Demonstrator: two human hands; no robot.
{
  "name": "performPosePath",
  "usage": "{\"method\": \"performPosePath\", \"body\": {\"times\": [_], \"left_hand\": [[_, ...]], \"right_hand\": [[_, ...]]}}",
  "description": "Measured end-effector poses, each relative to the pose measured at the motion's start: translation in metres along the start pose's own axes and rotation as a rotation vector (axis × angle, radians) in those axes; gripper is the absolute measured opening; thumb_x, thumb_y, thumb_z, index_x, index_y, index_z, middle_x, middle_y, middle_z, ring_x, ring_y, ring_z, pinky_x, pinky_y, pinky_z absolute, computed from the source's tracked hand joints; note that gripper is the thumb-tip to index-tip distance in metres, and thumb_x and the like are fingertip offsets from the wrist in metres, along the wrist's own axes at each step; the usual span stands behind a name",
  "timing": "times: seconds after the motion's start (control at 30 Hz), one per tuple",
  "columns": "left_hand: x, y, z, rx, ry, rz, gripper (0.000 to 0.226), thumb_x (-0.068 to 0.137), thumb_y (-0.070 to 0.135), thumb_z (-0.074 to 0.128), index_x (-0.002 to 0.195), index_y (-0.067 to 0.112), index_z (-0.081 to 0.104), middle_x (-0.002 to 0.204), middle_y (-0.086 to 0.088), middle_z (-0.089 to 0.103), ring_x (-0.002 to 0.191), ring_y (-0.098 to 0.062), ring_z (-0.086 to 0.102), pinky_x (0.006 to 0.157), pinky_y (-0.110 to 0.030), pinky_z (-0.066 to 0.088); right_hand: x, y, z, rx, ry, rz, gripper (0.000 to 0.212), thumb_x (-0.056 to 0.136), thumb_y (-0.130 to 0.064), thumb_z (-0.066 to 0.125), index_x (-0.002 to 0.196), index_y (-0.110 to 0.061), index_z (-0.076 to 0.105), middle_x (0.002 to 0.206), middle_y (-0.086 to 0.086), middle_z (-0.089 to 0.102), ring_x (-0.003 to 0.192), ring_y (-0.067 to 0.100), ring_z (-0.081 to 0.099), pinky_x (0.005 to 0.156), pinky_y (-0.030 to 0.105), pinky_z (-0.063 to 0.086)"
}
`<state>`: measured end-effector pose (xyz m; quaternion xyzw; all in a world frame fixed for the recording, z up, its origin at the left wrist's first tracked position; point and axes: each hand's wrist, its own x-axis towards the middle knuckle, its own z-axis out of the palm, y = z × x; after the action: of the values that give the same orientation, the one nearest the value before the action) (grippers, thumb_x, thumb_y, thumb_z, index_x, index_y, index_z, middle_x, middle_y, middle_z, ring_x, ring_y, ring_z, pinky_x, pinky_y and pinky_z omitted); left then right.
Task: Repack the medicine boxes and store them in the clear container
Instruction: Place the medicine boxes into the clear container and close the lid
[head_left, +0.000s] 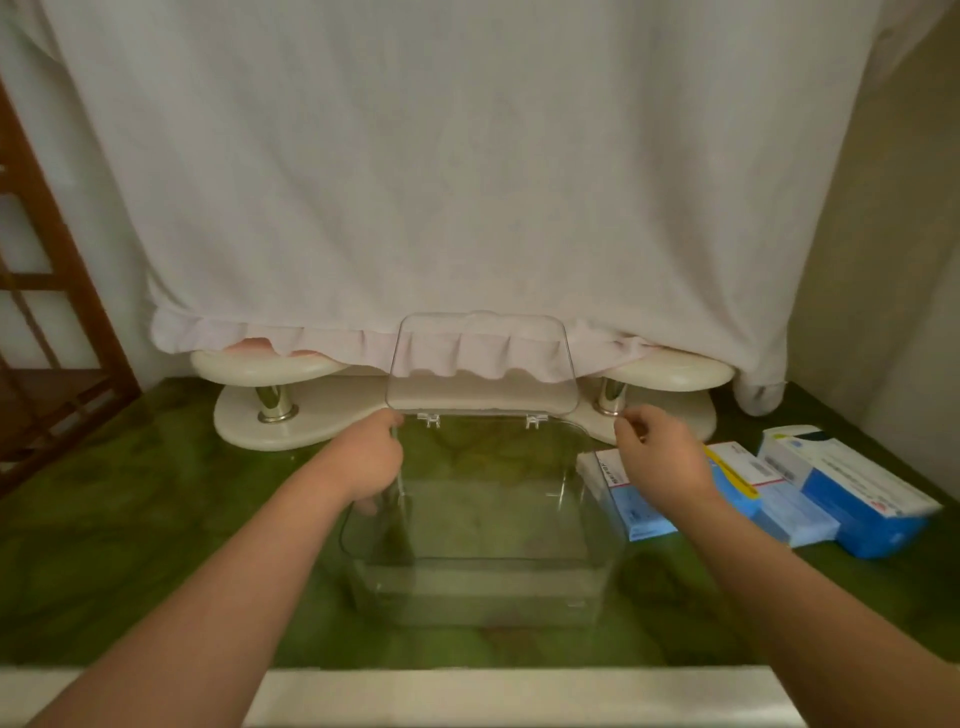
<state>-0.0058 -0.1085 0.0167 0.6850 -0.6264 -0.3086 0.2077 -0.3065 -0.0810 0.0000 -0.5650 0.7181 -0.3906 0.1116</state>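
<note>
The left hand (371, 457) has its grip clamped on the side wall of the clear plastic container (478, 587), which is likely light, stiff and slick; I cannot tell the right hand's (660, 457) grip.

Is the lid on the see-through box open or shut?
Open: the lid stands upright on its back hinges above the clear container.

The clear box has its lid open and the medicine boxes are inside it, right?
Not quite. The lid is open, but the medicine boxes lie on the green table beside the clear box, as the head view shows.
</note>
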Motion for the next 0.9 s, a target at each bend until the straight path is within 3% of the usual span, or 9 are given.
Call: {"method": "performPosePath", "body": {"times": [0.1,0.17,0.33,0.53,0.63,0.7,0.8,0.9], "left_hand": [[-0.001,0.0,0.001,-0.011,-0.004,0.006,0.058,0.096,0.003,0.033,0.149,0.029,0.032,0.145,-0.014,0.046,0.088,-0.034,0.067,0.068,-0.046,0.062],[-0.002,-0.001,0.001,-0.02,-0.004,0.009,0.057,0.096,0.004,0.03,0.148,0.028,0.032,0.144,-0.013,0.046,0.088,-0.036,0.067,0.068,-0.047,0.062],[-0.004,-0.001,0.002,-0.037,0.005,0.004,0.055,0.096,0.005,0.03,0.147,0.027,0.035,0.142,-0.013,0.046,0.092,-0.036,0.064,0.068,-0.048,0.062],[-0.008,0.002,0.002,-0.049,-0.006,0.014,0.055,0.097,0.005,0.03,0.147,0.027,0.034,0.145,-0.012,0.045,0.094,-0.036,0.064,0.069,-0.046,0.062],[-0.008,0.0,0.002,-0.071,-0.006,0.059,0.052,0.098,0.006,0.036,0.146,0.024,0.037,0.139,-0.013,0.05,0.094,-0.027,0.062,0.077,-0.045,0.059],[-0.007,-0.001,0.002,-0.1,0.002,0.072,0.05,0.098,0.006,0.039,0.146,0.022,0.039,0.136,-0.012,0.053,0.09,-0.023,0.059,0.08,-0.044,0.056],[-0.009,0.001,0.003,-0.166,0.005,0.073,0.046,0.1,0.008,0.035,0.144,0.019,0.04,0.139,-0.012,0.053,0.106,-0.022,0.057,0.093,-0.043,0.053],[-0.013,0.002,0.003,-0.185,0.003,0.087,0.04,0.105,0.024,0.029,0.144,0.02,0.04,0.131,-0.01,0.058,0.108,-0.019,0.055,0.089,-0.043,0.055]], "right_hand": [[-0.02,0.019,0.0,-0.442,-0.016,-0.124,0.037,0.096,-0.041,0.047,0.122,-0.022,0.064,0.126,0.005,0.062,0.117,0.027,0.051,0.101,0.042,0.041],[-0.034,0.023,0.002,-0.627,-0.133,-0.169,0.045,0.095,-0.049,0.041,0.13,-0.026,0.057,0.14,0.0,0.051,0.132,0.027,0.037,0.111,0.044,0.027],[-0.05,0.024,-0.001,-0.739,-0.266,-0.241,0.059,0.094,-0.062,0.031,0.14,-0.028,0.047,0.152,-0.002,0.04,0.146,0.031,0.018,0.12,0.054,0.003],[-0.049,0.024,-0.017,-0.824,-0.304,-0.138,0.062,0.089,-0.07,0.03,0.144,-0.042,0.038,0.145,0.003,0.05,0.146,0.034,0.021,0.119,0.058,-0.001],[-0.048,0.024,-0.019,-0.798,-0.282,-0.127,0.062,0.088,-0.07,0.035,0.143,-0.042,0.039,0.142,0.002,0.053,0.144,0.031,0.026,0.12,0.056,0.001],[-0.049,0.02,-0.025,-0.697,-0.188,-0.117,0.061,0.088,-0.065,0.042,0.143,-0.039,0.042,0.141,0.002,0.053,0.138,0.028,0.035,0.12,0.052,0.015],[-0.047,0.005,-0.039,-0.427,-0.013,-0.064,0.059,0.087,-0.058,0.052,0.141,-0.033,0.047,0.137,0.005,0.055,0.126,0.03,0.043,0.105,0.047,0.036],[-0.044,-0.017,-0.049,-0.231,0.12,-0.127,0.058,0.085,-0.053,0.058,0.138,-0.03,0.051,0.134,0.004,0.057,0.121,0.031,0.043,0.098,0.046,0.039]]}}
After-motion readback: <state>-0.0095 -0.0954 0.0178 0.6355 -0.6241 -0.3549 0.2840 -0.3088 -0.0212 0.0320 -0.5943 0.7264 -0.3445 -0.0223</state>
